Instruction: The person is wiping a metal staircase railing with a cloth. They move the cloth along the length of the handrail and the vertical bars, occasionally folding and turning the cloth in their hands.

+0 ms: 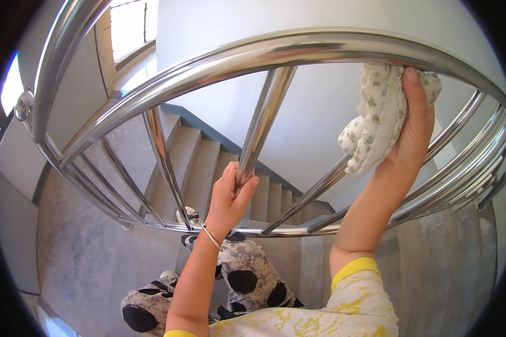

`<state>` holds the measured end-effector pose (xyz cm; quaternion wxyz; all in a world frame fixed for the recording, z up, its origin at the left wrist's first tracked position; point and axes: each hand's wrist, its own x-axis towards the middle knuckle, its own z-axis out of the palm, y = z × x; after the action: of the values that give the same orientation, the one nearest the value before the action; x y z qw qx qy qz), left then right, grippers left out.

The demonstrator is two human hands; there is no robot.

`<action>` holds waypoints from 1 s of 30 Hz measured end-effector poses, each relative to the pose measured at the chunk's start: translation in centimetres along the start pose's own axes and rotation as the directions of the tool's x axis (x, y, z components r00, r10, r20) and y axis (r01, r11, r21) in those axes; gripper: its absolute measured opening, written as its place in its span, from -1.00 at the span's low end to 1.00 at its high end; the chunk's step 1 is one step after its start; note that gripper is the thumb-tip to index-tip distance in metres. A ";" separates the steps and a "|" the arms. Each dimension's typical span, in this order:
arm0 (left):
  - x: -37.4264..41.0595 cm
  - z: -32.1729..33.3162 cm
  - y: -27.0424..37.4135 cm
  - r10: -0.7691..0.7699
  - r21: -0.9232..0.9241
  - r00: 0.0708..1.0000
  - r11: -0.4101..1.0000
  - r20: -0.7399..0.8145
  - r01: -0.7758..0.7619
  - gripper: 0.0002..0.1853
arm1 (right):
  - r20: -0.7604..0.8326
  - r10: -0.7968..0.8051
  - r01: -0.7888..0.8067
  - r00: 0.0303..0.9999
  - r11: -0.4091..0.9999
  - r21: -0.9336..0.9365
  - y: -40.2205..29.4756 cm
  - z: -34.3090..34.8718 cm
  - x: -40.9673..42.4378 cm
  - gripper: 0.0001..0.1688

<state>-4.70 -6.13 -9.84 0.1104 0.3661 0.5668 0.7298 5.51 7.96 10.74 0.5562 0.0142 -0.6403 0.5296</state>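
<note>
Fingers of my left hand [232, 193] wrap around an upright metal baluster [267, 113] in the middle of the stair railing. A thin bangle [211, 237] circles that wrist. My right hand [415, 126] grips a folded white cloth [373, 118] printed with small leaf-like motifs. The cloth is pressed to the underside of the shiny tubular handrail [320, 44], at the upper end of another baluster [312, 196]. Part of the cloth hangs down beside my thumb; my other fingers are mostly hidden behind it.
Beyond the railing, concrete stairs [198, 168] descend along a pale wall [320, 126] with a dark skirting band. More steps [430, 252] lie to the right. A window [133, 29] is at upper left. My legs in spotted trousers [253, 269] stand close to the bottom rail [286, 231].
</note>
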 end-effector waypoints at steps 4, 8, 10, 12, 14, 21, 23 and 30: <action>0.1 0.1 0.2 -0.011 -0.018 1.000 1.000 0.020 0.011 -0.84 | -0.070 -0.015 0.017 0.997 0.999 0.031 0.8 0.2 -1.1 -0.51; 0.1 -0.1 -0.4 0.048 0.031 0.998 0.998 0.028 -0.049 -0.83 | -0.093 0.002 0.003 0.996 0.999 0.053 1.8 -0.5 -2.1 -0.45; 0.1 -0.1 -0.1 0.057 0.025 0.998 0.998 0.018 -0.058 -0.83 | -0.118 0.006 -0.003 0.993 1.000 0.027 2.5 -0.8 -2.4 -0.41; 0.1 -0.2 -0.1 0.051 0.042 0.998 0.998 0.024 -0.052 -0.83 | -0.151 0.011 -0.013 0.989 1.000 -0.014 3.4 -1.3 -2.7 -0.38; 0.1 -0.2 -0.1 0.052 0.047 0.998 0.997 0.027 -0.054 -0.82 | -0.158 0.029 -0.037 0.987 0.998 -0.047 3.8 -1.3 -3.6 -0.37; 0.2 -0.1 -0.3 0.073 0.045 0.997 0.996 0.023 -0.074 -0.82 | -0.128 0.151 -0.150 0.980 0.988 0.023 7.5 -3.2 -8.8 -0.37; 0.2 -0.1 -0.4 0.072 0.043 0.997 0.996 0.024 -0.073 -0.82 | -0.111 0.184 -0.179 0.977 0.982 0.061 8.8 -3.8 -10.4 -0.44; 0.1 -0.1 0.0 0.019 0.025 1.000 1.000 0.021 -0.019 -0.84 | -0.094 0.260 -0.263 0.961 0.965 -0.014 13.3 -5.7 -16.3 -0.54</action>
<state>-4.82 -6.16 -9.76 0.1047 0.3801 0.5713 0.7198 7.55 8.46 -10.94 0.5100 -0.1020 -0.6175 0.5900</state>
